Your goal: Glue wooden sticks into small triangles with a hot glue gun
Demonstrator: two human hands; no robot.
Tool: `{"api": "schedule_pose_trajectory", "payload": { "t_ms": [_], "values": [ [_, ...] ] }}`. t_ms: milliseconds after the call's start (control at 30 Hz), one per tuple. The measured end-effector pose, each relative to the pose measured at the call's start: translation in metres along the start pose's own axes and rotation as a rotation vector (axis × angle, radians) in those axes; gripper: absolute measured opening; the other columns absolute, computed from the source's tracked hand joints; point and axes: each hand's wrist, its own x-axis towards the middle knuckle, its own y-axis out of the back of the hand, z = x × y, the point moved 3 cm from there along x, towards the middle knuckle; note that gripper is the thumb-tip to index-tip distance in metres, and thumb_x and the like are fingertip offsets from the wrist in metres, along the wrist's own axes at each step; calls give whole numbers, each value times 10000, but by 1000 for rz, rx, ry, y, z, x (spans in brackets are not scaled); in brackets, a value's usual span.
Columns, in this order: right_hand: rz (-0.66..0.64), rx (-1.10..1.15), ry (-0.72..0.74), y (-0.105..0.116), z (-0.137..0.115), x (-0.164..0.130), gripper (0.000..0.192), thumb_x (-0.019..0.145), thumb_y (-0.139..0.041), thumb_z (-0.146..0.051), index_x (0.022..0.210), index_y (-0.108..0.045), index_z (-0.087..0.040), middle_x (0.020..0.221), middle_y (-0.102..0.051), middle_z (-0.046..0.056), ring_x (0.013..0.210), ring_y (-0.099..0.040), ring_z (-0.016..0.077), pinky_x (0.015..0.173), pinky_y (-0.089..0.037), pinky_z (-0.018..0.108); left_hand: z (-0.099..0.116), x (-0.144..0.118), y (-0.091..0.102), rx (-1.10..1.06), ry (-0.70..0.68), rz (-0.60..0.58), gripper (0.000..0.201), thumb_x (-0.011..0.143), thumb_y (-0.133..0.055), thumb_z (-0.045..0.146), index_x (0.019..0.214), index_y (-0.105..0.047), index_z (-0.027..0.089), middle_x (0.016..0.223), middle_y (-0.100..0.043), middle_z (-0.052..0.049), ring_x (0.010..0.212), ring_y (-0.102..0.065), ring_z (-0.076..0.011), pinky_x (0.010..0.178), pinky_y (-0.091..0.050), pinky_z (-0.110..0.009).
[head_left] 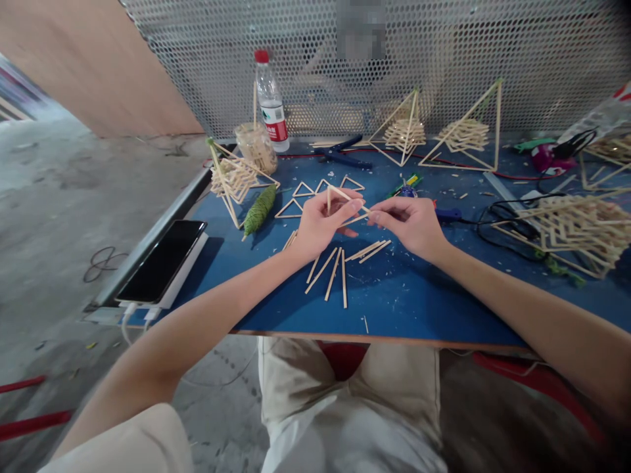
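Over the blue table, my left hand [326,220] is closed on a small triangle of wooden sticks [340,191]. My right hand [410,222] pinches at the triangle's right corner, thumb and fingers pressed together. Whether a separate piece sits between those fingertips is too small to tell. Below my hands several loose wooden sticks [334,274] lie fanned out on the table. Just behind my left hand, several finished stick triangles [289,209] rest flat, partly overlapped by that hand.
The blue table [276,309] carries a phone [162,259], a green yarn spindle [260,210], a jar [257,148], a water bottle [272,108], dark blue pliers [345,154] and a blue-handled tool [447,215]. Stick pyramids [407,131] stand along a perforated metal screen [315,72]. Cables and stacked stickwork [582,230] lie right.
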Motion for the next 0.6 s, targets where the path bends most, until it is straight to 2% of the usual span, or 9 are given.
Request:
{"api": "schedule_pose_trajectory", "payload": {
  "t_ms": [133, 300, 600],
  "values": [
    [-27, 86, -67, -7, 3, -3, 328, 826, -926, -572, 902, -890, -256, 812, -846, 51, 679, -752, 208, 684, -664, 380, 0, -2, -2, 11, -2, 0, 532, 869, -905, 639, 1121, -767, 192, 969, -805, -55, 839, -814, -188, 621, -705, -262],
    [-41, 167, -81, -8, 1, -5, 354, 799, -954, -603, 883, -898, -264, 801, -845, 46, 657, -738, 189, 663, -651, 358, 3, -2, -2, -6, 32, -14, 631, 806, -930, 707, 1113, -776, 178, 1016, -827, -85, 853, -829, -201, 657, -720, -277],
    [-14, 55, -20, -7, -5, -5, 368, 805, -940, -634, 838, -885, -272, 796, -836, 52, 670, -745, 212, 650, -639, 372, 7, -4, -3, -52, 31, -28, 636, 752, -973, 699, 1046, -772, 172, 986, -831, -71, 848, -835, -210, 698, -740, -313]
  ]
}}
